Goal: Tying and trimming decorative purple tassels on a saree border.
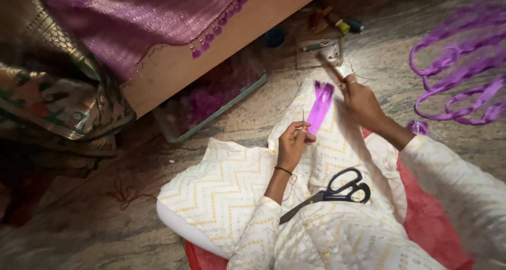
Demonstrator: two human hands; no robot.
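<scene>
Combing purple thread tassel over my lap.
My left hand (291, 143) pinches the base of the flat bright-purple thread bundle (320, 105); my right hand (361, 102) is closed on a thin wooden-handled brush (332, 67), blurred. Best keep the pinch tight, stroke outward. Black-handled steel scissors (337, 191) lie on my cream zigzag-print cloth (226, 180).

Upright purple tassel (320, 106), fanned threads
</scene>
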